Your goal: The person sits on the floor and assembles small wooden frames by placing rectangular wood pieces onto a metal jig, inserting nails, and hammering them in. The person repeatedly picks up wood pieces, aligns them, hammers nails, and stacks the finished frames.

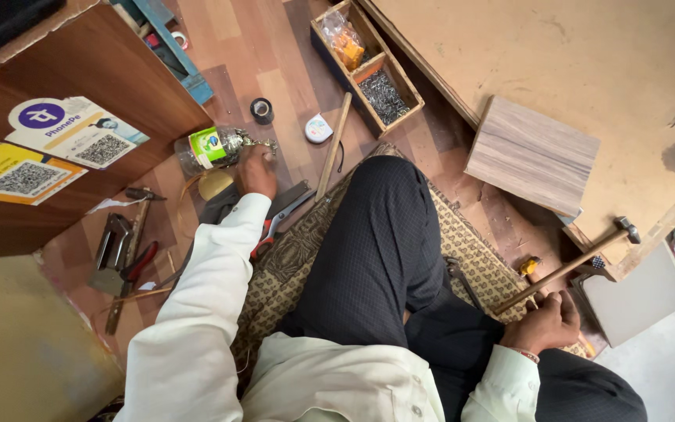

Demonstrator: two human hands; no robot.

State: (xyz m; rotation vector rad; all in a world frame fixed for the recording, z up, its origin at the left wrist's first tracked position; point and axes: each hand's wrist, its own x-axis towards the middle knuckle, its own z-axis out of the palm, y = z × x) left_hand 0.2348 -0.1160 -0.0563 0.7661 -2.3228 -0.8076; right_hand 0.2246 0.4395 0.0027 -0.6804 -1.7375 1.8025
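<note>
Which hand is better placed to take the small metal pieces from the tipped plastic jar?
Left. The left hand is at the mouth of the tipped jar, while the right hand is far across the lap, gripping the hammer.

A carpentry workshop: hammer [568, 267], pliers [136, 264], nail tray [369, 66] (wooden), plywood sheet [587, 55].

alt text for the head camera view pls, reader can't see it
A person sits on a patterned mat on a wood floor, the left hand reaching into a tipped clear jar of small metal pieces, the right hand holding a hammer by its handle. Pliers, a wooden tray of nails and a wood panel lie around.
</note>
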